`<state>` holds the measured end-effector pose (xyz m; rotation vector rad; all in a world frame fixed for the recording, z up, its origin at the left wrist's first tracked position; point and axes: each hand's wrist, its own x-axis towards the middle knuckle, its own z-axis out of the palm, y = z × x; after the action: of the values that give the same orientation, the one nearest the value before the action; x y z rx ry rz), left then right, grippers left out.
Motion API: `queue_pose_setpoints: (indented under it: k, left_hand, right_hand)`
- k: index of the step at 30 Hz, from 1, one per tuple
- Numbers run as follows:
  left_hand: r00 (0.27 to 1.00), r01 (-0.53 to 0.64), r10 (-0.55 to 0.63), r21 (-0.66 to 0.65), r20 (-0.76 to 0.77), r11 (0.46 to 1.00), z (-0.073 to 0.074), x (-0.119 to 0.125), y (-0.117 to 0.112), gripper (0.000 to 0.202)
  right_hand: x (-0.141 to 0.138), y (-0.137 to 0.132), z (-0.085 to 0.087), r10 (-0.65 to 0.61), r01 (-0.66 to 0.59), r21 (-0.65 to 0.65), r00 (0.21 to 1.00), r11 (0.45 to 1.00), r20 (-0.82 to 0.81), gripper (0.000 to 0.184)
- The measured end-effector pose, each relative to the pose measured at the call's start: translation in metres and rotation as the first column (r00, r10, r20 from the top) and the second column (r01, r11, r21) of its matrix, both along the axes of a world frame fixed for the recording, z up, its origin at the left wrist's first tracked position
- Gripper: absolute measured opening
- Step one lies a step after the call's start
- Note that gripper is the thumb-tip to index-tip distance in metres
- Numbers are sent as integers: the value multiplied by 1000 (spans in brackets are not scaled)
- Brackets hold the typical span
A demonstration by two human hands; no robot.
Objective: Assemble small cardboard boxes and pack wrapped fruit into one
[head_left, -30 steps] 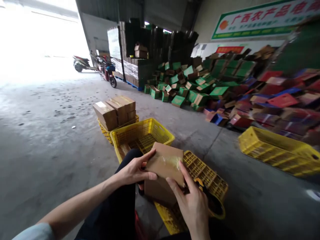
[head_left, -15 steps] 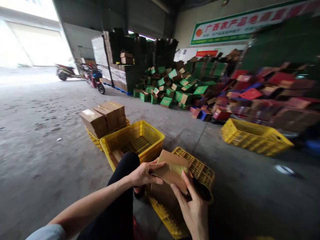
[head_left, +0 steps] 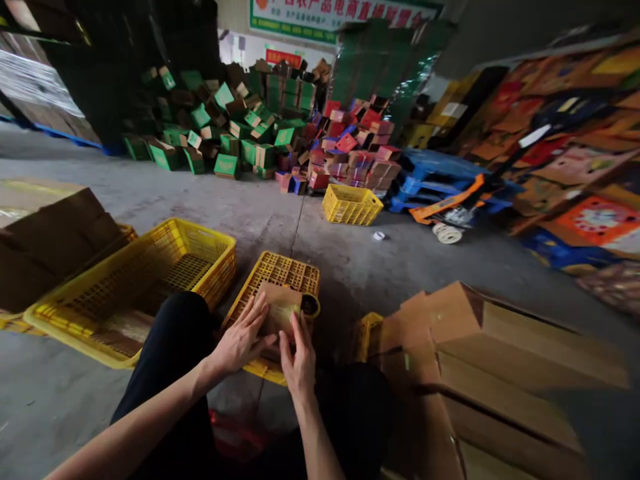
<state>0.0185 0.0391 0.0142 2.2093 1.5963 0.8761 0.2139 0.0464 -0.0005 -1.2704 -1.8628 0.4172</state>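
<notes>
A small cardboard box [head_left: 280,303] with shiny clear tape over its top lies on an upturned yellow plastic crate [head_left: 280,267] in front of me. My left hand [head_left: 243,337] rests on the box's left side, its fingers stretched out and spread. On the right edge my right hand [head_left: 299,350] touches the box, fingers extended and thumb apart. Beside the box, behind my right fingertips, is a roll of tape [head_left: 311,305] with a dark middle. Part of the box is hidden under my hands.
Left of my knee stands a yellow crate [head_left: 200,257] with a taped box [head_left: 127,327] inside. Large cartons [head_left: 50,233] sit farther left, and more cartons [head_left: 500,353] on the right. Ahead are another yellow crate [head_left: 353,203], a pallet jack [head_left: 450,203] and heaped green boxes [head_left: 227,163].
The view has swung right, bringing cartons and the pallet jack into sight. The box went from being held tilted between both hands to lying on the crate, with my fingers now spread over it.
</notes>
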Motion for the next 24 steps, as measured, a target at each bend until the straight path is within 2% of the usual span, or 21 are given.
queue_pose_setpoints:
  k: [5,8,13,19,24]
  left_hand:
    - [990,3,20,166,-141,986,4,15,7,58]
    - [988,-11,40,195,-149,981,7,18,12,52]
    - [984,24,10,188,-177,982,11,15,13,52]
    - [986,59,-31,171,-162,983,12,13,9,51]
    - [994,71,-52,197,-100,978,5,16,6,49]
  right_hand:
    - [-3,5,6,-41,34,82,996,996,85,47]
    - [-1,16,17,-48,35,103,990,994,133,44]
    - [-5,26,29,-70,58,64,979,996,191,47]
    - [-10,24,21,-139,140,11,975,990,175,51]
    - [-12,24,11,-188,193,-18,969,981,161,55]
